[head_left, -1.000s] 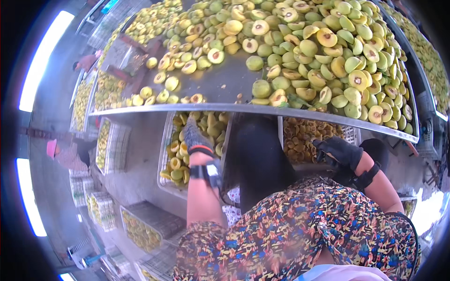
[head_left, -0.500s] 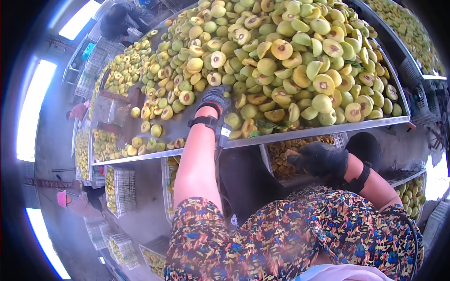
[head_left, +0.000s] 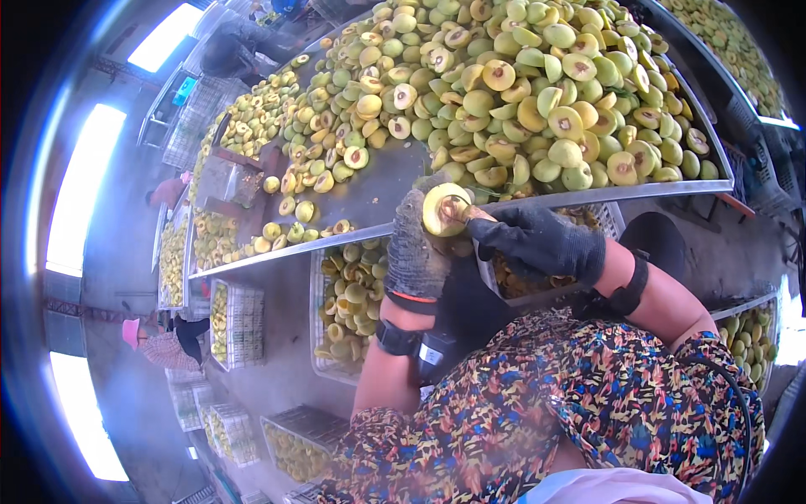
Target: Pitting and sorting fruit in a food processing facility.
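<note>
In front of me, just above the table's near edge, my left hand (head_left: pixel 420 244), in a grey glove, grips a yellow-green peach half (head_left: pixel 442 210) with its cut face up. My right hand (head_left: pixel 541 244), in a black glove, is closed round a small tan tool (head_left: pixel 477 214). The tool's tip meets the brownish centre of the peach half; its exact kind is hidden by the fingers. Beyond both hands, a heap of halved peaches (head_left: pixel 504 101) covers much of the metal table (head_left: pixel 369 186).
Below the table edge stand a crate of peach halves (head_left: pixel 348 302) at left and a crate of brownish pieces (head_left: pixel 604 220) behind my right hand. Further crates (head_left: pixel 243 323) line the floor at left. A person in a pink hat (head_left: pixel 168 344) is at far left.
My left hand has come back from the heap toward me with a peach half. My right hand has moved up and left, bringing the tool to the fruit.
</note>
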The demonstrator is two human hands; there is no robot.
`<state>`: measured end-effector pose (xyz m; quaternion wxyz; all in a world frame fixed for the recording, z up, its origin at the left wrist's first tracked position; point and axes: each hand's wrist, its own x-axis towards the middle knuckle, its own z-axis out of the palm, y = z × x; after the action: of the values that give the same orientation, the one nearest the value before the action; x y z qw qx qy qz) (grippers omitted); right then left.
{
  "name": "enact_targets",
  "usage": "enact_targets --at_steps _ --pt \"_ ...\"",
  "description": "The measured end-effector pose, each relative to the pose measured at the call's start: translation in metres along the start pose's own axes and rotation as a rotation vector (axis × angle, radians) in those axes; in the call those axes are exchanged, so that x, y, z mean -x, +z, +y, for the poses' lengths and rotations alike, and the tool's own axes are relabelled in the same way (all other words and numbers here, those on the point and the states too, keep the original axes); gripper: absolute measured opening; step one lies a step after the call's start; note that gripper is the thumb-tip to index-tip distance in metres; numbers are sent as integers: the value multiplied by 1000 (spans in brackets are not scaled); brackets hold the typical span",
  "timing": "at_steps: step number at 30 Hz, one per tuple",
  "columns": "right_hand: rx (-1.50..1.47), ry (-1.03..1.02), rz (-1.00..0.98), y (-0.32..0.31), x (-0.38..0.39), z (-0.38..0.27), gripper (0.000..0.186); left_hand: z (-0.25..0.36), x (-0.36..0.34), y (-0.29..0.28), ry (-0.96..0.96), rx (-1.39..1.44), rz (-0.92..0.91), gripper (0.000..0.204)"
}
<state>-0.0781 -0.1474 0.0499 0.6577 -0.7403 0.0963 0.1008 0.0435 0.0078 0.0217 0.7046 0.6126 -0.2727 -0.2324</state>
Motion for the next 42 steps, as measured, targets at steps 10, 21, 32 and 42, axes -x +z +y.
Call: enact_targets --at_steps 10,21,32,42 --pt "356 -407 219 20 18 9 24 3 12 15 -289 515 114 58" --pt "1043 -535 298 11 11 23 38 -22 -3 -26 -30 -493 -150 38" --pt "-224 -126 -8 22 5 5 46 -15 9 32 526 130 99 58" --pt "-364 -38 -273 22 17 -13 56 33 12 15 -264 549 192 42"
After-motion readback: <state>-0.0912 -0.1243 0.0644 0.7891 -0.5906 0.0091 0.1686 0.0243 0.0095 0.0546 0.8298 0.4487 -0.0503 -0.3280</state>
